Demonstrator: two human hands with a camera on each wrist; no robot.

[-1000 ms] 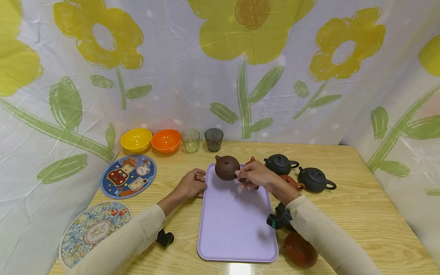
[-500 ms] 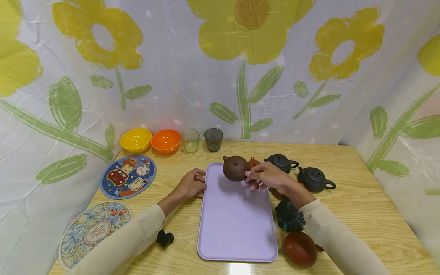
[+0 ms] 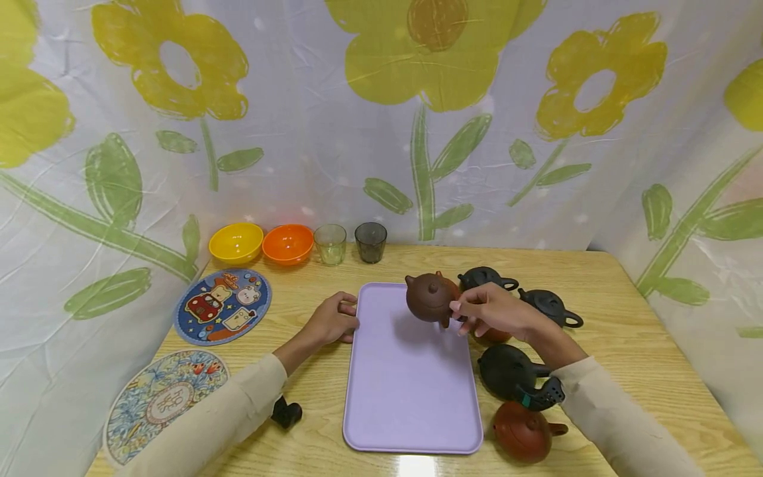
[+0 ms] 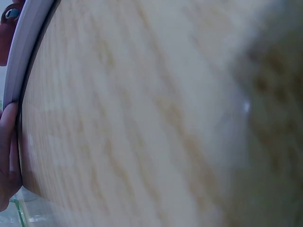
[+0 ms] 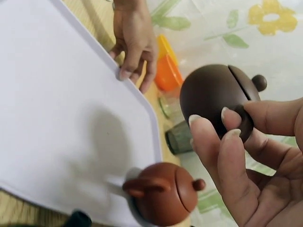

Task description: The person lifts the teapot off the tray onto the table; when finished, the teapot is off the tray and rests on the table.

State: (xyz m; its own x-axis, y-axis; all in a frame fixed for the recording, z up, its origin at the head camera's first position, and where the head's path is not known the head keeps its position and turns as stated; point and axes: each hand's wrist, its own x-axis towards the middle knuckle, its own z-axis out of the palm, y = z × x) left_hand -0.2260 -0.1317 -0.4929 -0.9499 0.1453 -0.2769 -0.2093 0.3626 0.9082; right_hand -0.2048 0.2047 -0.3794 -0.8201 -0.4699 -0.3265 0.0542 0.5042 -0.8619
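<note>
My right hand [image 3: 491, 308] pinches the handle of a dark brown teapot [image 3: 428, 298], which hangs above the far right part of a lilac tray [image 3: 411, 397]. In the right wrist view the teapot [image 5: 210, 94] has its lid on, with fingers [image 5: 232, 156] around the handle. A shadow lies on the tray below. Behind it, a reddish-brown teapot [image 5: 163, 194] stands at the tray's far right corner, largely hidden in the head view. My left hand [image 3: 330, 321] touches the tray's left rim with relaxed fingers. The left wrist view shows mostly blurred wood grain and the rim.
Right of the tray are black teapots [image 3: 484, 281], [image 3: 507, 371] and a red teapot [image 3: 521, 430]; another black teapot [image 3: 545, 306] sits farther right. An orange-brown teapot [image 3: 497, 334] is partly hidden under my hand. Yellow bowl [image 3: 236, 244], orange bowl [image 3: 289, 244], glasses [image 3: 371, 242] and placemats [image 3: 223, 306] stand left.
My right hand has carried the brown teapot rightward across the tray's far end, now covering more of the reddish-brown one. My left hand has stayed at the rim.
</note>
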